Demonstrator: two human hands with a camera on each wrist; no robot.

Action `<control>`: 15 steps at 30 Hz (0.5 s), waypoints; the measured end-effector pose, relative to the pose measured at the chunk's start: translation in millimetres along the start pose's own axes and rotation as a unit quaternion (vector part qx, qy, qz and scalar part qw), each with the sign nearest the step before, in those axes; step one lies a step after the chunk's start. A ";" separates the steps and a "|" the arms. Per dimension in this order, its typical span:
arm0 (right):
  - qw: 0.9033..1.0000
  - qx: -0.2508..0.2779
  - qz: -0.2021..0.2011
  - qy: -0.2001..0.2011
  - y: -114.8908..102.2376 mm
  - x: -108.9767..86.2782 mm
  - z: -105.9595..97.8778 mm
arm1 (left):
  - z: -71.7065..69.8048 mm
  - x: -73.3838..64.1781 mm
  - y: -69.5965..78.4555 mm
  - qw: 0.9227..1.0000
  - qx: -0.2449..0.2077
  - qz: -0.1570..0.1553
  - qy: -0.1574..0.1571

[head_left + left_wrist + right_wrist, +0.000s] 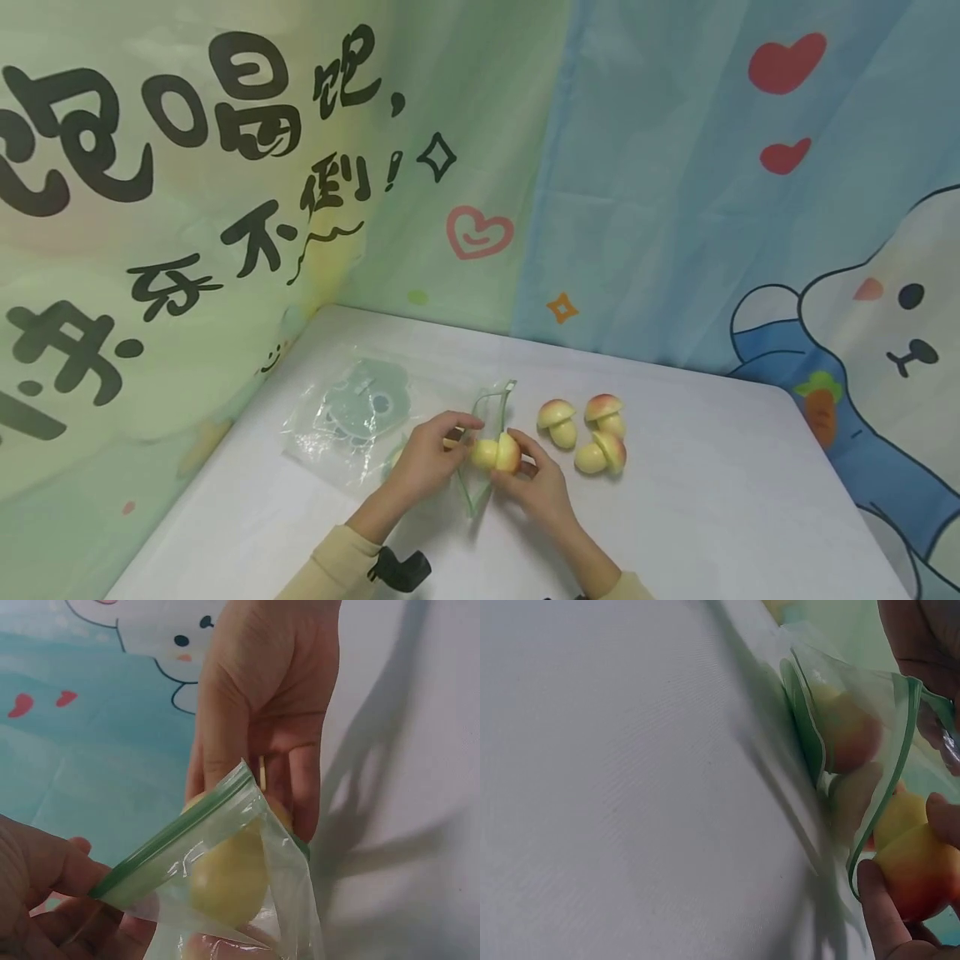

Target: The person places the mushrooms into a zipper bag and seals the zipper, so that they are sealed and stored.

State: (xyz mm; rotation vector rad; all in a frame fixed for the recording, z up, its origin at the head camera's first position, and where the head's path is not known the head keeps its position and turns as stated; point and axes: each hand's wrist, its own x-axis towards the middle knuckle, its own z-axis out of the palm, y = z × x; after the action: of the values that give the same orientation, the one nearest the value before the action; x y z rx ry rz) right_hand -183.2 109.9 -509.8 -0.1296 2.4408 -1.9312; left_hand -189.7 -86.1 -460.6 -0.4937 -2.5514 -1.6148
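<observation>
A clear zip bag (367,396) with a green-edged mouth and a pale green cartoon print lies on the table, its mouth lifted and spread. My left hand (425,458) pinches the mouth's green edge (176,832). At the opening, my right hand (542,492) grips a yellow toy mushroom (508,454) by its reddish cap, stem pointing into the bag. Through the plastic in the right wrist view another toy mushroom (847,735) shows inside. How many the bag holds is hard to tell.
Three more toy mushrooms, one upright (557,421), one behind (604,410) and one on its side (602,454), are grouped right of my right hand. A white table (720,492) carries everything. Printed cloth (637,208) hangs along its back and left.
</observation>
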 end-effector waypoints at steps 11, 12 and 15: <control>0.999 -0.028 -0.024 -0.034 -5.0 0.6 14.2 | 0.1 -2.6 1.2 1.000 0.004 0.012 -0.006; 0.999 -0.026 -0.024 -0.036 -5.3 0.8 15.6 | 0.4 -2.4 1.4 1.000 0.005 0.010 -0.006; 0.998 -0.029 -0.026 -0.044 -4.3 2.5 20.1 | 1.3 -1.9 2.2 1.000 0.013 0.011 -0.008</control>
State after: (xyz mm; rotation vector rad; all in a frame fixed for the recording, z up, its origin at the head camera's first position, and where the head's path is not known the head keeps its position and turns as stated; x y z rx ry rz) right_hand -184.1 89.2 -510.2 -0.2767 2.4617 -1.8316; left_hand -187.1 -84.5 -459.8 -0.5315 -2.5659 -1.5750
